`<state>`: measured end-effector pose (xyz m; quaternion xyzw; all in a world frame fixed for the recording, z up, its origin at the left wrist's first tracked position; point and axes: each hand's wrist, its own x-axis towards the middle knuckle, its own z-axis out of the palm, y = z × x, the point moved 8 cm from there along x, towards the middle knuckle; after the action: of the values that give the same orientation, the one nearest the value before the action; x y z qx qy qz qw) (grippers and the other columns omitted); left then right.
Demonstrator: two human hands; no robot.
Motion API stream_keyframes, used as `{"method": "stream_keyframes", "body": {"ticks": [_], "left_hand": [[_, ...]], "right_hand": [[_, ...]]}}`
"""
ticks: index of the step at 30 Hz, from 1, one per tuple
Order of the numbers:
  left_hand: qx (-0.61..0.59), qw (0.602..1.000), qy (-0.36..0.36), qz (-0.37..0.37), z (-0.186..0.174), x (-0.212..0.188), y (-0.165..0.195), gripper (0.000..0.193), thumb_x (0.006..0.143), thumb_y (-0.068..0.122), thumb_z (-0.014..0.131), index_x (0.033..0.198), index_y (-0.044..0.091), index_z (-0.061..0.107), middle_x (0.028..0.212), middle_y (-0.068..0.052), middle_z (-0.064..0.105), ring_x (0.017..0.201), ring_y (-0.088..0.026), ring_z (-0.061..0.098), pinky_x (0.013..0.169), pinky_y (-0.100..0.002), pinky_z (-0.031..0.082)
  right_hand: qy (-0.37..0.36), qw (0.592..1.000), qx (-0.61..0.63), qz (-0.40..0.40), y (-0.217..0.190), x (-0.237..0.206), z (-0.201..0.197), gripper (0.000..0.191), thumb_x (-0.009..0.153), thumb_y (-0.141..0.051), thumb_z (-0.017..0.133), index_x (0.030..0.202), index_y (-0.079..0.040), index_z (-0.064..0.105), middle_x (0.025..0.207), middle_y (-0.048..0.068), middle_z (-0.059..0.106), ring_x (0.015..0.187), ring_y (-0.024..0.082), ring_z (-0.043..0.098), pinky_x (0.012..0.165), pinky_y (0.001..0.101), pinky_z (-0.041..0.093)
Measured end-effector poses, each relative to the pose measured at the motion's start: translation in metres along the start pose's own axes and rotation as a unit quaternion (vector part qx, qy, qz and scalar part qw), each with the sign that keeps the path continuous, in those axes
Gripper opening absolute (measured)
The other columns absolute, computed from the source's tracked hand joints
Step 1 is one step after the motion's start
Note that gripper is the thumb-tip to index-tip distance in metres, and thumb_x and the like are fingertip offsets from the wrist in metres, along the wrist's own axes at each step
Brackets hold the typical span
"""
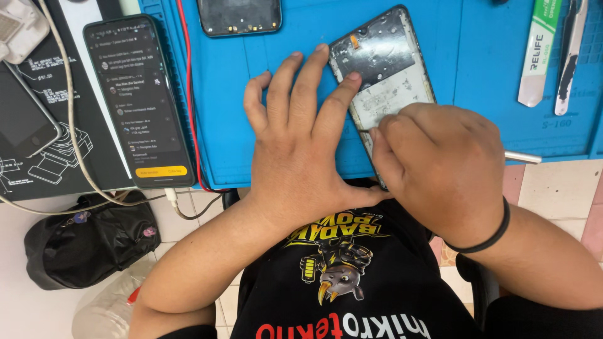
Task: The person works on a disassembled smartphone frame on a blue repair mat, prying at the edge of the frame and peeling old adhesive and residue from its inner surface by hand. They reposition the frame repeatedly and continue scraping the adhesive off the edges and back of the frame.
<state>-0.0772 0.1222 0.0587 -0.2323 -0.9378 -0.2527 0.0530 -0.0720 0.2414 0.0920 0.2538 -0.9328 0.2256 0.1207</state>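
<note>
1. Both hands work on an opened phone frame lying tilted on the blue mat at the counter's near edge.
2. L hand is spread wide & flat, palm down on the mat; index fingertip presses the frame's left side, other fingers fanned just beside it.
3. R hand is curled narrow over the frame's lower end, fingers pinched on a thin metal tool whose shaft sticks out to the right; tip hidden under the fingers. Black band on that wrist.
4. Frame: inside face up, grey w/ pale residue; lower part covered by R hand.
5. Nearby: 2nd dark phone part at top of mat, well apart. Lit smartphone left of the mat, on a dark printed sheet, w/ white cable & red wire alongside.
6. Far right on mat: flat white-green pry tool & a metal blade, side by side, untouched.
7. Below counter: black bag on floor.
</note>
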Motion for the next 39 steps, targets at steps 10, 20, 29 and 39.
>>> {"method": "stream_keyframes", "body": {"ticks": [10,20,29,39], "left_hand": [[-0.006,1.000,-0.004,-0.002,0.002,-0.002,0.002,0.110,0.062,0.070,0.091,0.140,0.002,0.056,0.152,-0.026,0.039,0.142,-0.045,0.035,0.117,-0.063,0.021],[0.004,1.000,0.015,0.002,0.002,-0.005,0.002,0.099,0.070,0.062,0.092,0.141,0.003,0.057,0.153,-0.025,0.039,0.143,-0.044,0.036,0.119,-0.062,0.022],[-0.002,1.000,0.004,0.002,0.000,-0.001,0.002,0.110,0.064,0.075,0.089,0.140,0.002,0.056,0.152,-0.025,0.038,0.141,-0.045,0.036,0.117,-0.062,0.021],[0.004,1.000,-0.004,0.002,0.005,-0.001,0.003,0.111,0.064,0.075,0.090,0.142,0.003,0.054,0.154,-0.026,0.037,0.142,-0.044,0.035,0.117,-0.063,0.021]], "right_hand": [[-0.001,1.000,-0.015,-0.020,-0.006,-0.005,-0.004,0.013,0.086,-0.007,0.078,0.086,-0.003,0.065,0.083,0.009,0.063,0.072,0.029,0.063,0.062,0.0409,0.048],[0.001,1.000,0.028,-0.004,-0.010,-0.007,0.001,0.015,0.084,-0.005,0.077,0.083,-0.003,0.063,0.079,0.009,0.064,0.068,0.031,0.063,0.058,0.0419,0.047],[0.008,1.000,0.018,0.020,0.008,-0.014,0.004,0.013,0.085,-0.005,0.078,0.085,-0.003,0.066,0.079,0.009,0.064,0.069,0.030,0.063,0.059,0.0404,0.048],[-0.008,1.000,0.026,-0.003,0.009,-0.009,0.002,0.015,0.085,-0.006,0.079,0.084,-0.002,0.064,0.079,0.009,0.065,0.070,0.030,0.064,0.060,0.0406,0.049]]}}
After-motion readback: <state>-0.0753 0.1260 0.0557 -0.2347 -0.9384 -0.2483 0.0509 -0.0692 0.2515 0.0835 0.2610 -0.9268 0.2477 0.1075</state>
